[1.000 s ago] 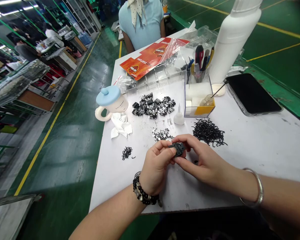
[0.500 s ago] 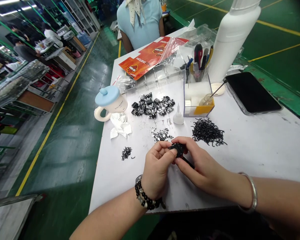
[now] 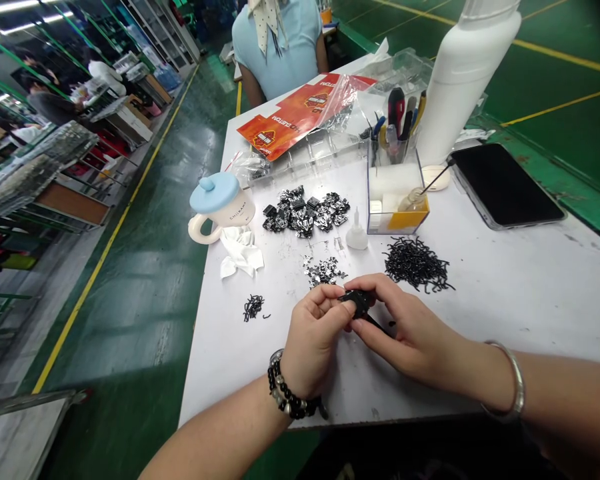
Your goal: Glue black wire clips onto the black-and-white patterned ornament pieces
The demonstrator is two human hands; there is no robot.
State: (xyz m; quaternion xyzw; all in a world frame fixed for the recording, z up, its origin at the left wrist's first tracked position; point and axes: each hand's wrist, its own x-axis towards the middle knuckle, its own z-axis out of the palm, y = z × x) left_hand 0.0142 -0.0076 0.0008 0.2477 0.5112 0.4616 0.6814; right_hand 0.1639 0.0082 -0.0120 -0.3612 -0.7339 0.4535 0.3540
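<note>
Between both hands, over the near part of the white table (image 3: 220, 360), is a small black plastic part (image 3: 359, 303). My left hand (image 3: 316, 328) pinches its left side, thumb on top. My right hand (image 3: 405, 327) grips its right side between fingers and thumb; a thin black tool or rod (image 3: 380, 325) runs under that palm, mostly hidden. Just beyond the fingers lies a heap of small shiny metal pieces (image 3: 324, 271). A pile of short black bent pieces (image 3: 416, 264) sits to the right, a smaller pile of black pieces (image 3: 253, 307) to the left.
Farther back are a heap of black-and-silver parts (image 3: 305, 212), a small dropper bottle (image 3: 357, 233), a clear box (image 3: 399, 223) with tools behind it, and a lidded mug (image 3: 230, 207) with crumpled tissue (image 3: 241, 252). A phone (image 3: 507, 185) and white bottle (image 3: 460, 80) stand right. Someone in blue (image 3: 280, 50) sits opposite.
Both hands keep hold of the black part, which has tilted slightly. My right wrist has shifted a little to the right.
</note>
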